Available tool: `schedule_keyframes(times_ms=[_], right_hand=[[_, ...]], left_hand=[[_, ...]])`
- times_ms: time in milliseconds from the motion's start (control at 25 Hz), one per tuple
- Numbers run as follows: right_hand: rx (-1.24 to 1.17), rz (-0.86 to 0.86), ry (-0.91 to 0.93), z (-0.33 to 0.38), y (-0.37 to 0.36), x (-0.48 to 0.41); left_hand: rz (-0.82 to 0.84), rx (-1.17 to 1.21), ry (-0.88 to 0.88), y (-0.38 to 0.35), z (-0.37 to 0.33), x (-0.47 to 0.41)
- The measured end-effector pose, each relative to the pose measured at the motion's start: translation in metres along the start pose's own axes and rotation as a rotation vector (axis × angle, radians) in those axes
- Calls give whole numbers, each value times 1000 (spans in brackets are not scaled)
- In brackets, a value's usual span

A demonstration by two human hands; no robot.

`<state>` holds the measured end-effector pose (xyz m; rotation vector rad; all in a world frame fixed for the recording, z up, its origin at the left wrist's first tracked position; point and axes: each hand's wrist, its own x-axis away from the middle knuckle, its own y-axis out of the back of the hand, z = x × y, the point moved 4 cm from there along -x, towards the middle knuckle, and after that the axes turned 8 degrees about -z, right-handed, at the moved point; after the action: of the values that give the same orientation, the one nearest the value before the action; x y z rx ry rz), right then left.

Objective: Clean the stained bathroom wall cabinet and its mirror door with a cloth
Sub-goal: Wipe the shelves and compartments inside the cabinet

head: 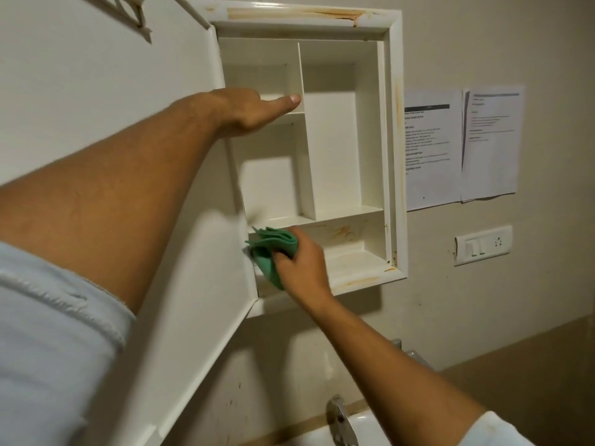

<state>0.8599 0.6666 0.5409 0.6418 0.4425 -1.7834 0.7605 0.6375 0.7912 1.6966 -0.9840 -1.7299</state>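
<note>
Low in cabinet (394, 156), right hand (302, 265) curls round cloth (270, 249), perhaps touching door (193, 284).

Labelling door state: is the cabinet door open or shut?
Open. The door stands angled out on the left, leaving the compartments of the cabinet exposed.

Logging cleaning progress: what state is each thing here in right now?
Cabinet door: swung open.
Cabinet: orange stains on frame and bottom compartment.
Green cloth: bunched, gripped by right hand, at bottom compartment's left end.
Left hand: at upper-left shelf, fingers hidden.
</note>
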Motion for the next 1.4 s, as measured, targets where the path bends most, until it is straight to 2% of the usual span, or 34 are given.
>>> schedule_keyframes(times_ms=[120, 240, 320, 480, 560, 640, 680, 760, 840, 880, 960, 1040, 1120, 1200, 1280, 1400], right_hand=[[-94, -222, -326, -38, 54, -9], [-150, -368, -453, -51, 89, -35], [-68, -417, -390, -47, 105, -51], [286, -437, -188, -56, 110, -62], [227, -447, -217, -67, 99, -72], [20, -428, -311, -67, 71, -79], [-61, -402, -350, -64, 50, -76], [-66, -330, -355, -57, 2, -65], [44, -150, -216, -54, -41, -57], [150, -3, -77, -52, -56, -57], [477, 312, 382, -44, -67, -62], [796, 512, 769, -42, -56, -74], [988, 577, 847, -49, -20, -92], [1109, 494, 712, -71, 33, -119], [1071, 309, 493, -91, 82, -133], [682, 15, 86, -100, 68, -118]], left_hand=[[-147, -143, -17, -12, -13, 10], [-258, -73, -88, -47, -28, 28], [-138, -5, -77, -79, -24, 33], [176, 142, -9, -116, -7, 32], [344, 271, 71, -129, -8, 32], [477, 355, 174, -140, -9, 34], [492, 372, 211, -143, -9, 32], [474, 401, 258, -145, -5, 25], [471, 405, 269, -147, -2, 20], [472, 402, 266, -147, -1, 18], [469, 404, 271, -149, 0, 18], [469, 404, 267, -149, 1, 19], [467, 383, 230, -150, 0, 21], [477, 340, 169, -152, -1, 22], [492, 322, 130, -153, -4, 23], [502, 321, 136, -152, -8, 26]])
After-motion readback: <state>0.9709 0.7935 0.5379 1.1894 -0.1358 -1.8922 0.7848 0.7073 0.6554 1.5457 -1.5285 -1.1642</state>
